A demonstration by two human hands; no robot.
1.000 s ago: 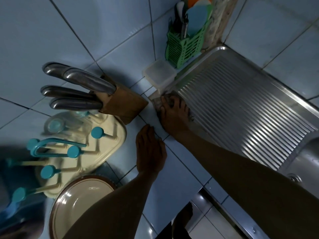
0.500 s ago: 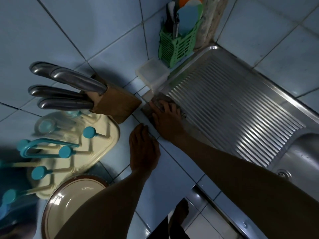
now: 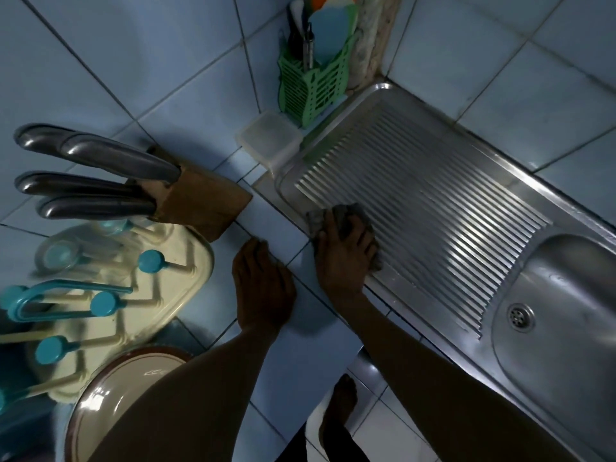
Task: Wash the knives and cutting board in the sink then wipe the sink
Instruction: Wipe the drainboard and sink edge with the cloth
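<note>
My right hand [image 3: 343,258] presses a grey cloth [image 3: 336,217] flat against the near left part of the ribbed steel drainboard [image 3: 433,208]. Its fingers lie spread over the cloth. My left hand [image 3: 263,288] rests flat on the blue tiled counter [image 3: 186,105] beside the drainboard's edge. The sink bowl [image 3: 566,295] with its drain [image 3: 520,317] sits at the right. Several knives [image 3: 96,181] with steel handles stand in a wooden block [image 3: 200,205] at the left.
A green utensil caddy [image 3: 313,85] and a clear lidded box [image 3: 271,138] stand at the drainboard's far corner. A cream drying rack with teal pegs [image 3: 110,288] and a cream plate [image 3: 123,405] occupy the near left. My foot shows on the floor below.
My right hand has slid the cloth from the drainboard's far left corner toward me along its left edge. My left hand has stayed flat on the counter.
</note>
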